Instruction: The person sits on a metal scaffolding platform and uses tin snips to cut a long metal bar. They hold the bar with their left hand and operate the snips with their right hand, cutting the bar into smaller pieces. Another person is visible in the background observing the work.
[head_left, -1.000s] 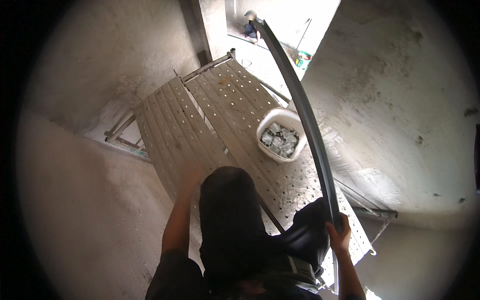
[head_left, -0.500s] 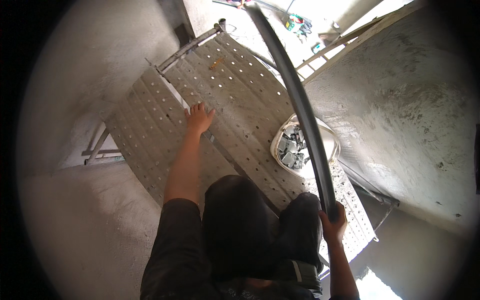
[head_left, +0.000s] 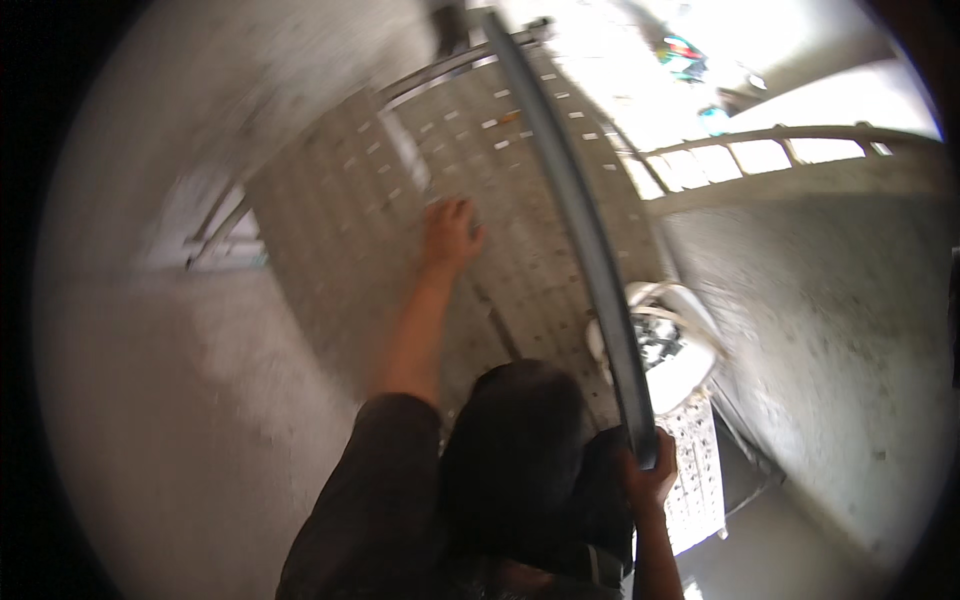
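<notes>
A long dark grey pipe (head_left: 572, 190), round-looking and slightly bowed in this view, rises from my right hand (head_left: 652, 472). My right fingers are wrapped around its lower end, beside my knee. My left hand (head_left: 452, 235) lies on the perforated metal platform (head_left: 320, 200), fingers spread and nothing held, close to the gap between two planks. The pipe crosses over the platform and hides the left part of a white bucket (head_left: 688, 375). Inside the bucket are several small grey metal pieces (head_left: 655, 340), blurred.
Bare plastered walls stand left (head_left: 210, 360) and right (head_left: 830, 330). A ladder-like frame (head_left: 790, 150) leans at the upper right. A scaffold tube (head_left: 450, 65) borders the platform's far end. A small orange item (head_left: 510, 117) lies on the planks. Coloured objects (head_left: 683, 58) sit beyond, below.
The view has swung, shifting the surroundings rightward. Against the platform, the pipe has moved left, from over the bucket's middle to its left side. My left hand remains on the planks.
</notes>
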